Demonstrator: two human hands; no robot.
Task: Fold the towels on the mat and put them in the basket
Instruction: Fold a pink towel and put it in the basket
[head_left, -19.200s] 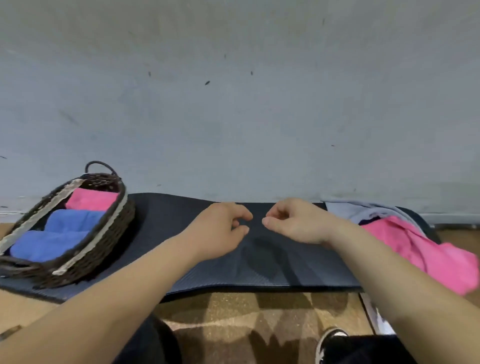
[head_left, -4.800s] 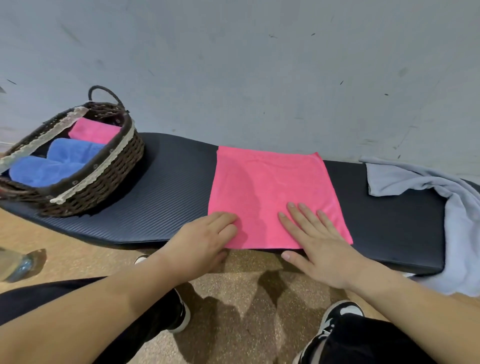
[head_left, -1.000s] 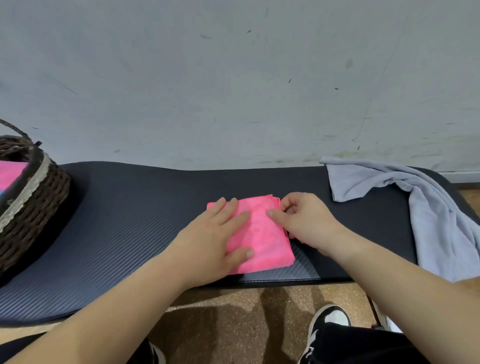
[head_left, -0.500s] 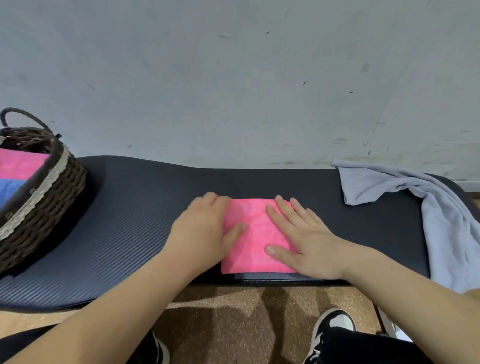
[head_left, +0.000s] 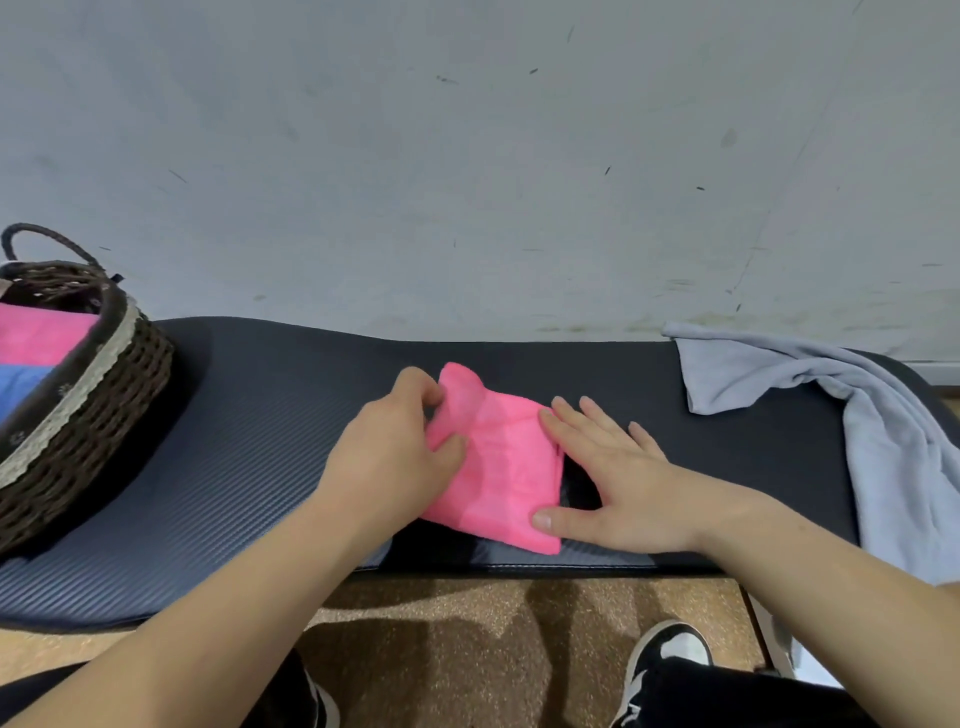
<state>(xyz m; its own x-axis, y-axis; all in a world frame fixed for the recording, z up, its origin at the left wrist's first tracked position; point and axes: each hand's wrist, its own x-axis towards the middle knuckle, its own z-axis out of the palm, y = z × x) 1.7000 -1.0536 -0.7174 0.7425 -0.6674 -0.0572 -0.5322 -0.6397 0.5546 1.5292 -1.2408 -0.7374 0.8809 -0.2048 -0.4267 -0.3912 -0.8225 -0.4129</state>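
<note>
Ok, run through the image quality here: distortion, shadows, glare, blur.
Head view: wide-angle bowing curves the far edge of the mat and crops the basket at the left. The light is soft and even, with no glare on the wall. Arm shadows fall on the floor, and a dark shadow sits between the pink towel and the right hand. Nothing is badly blurred.

The left hand (head_left: 400, 457), flat on the folded pink towel (head_left: 504, 467) half a second ago, now pinches its left edge and has lifted that side off the mat (head_left: 249, 426). The right hand (head_left: 613, 478) has slid outward, with only its thumb and fingertips touching the towel's right edge.
</note>
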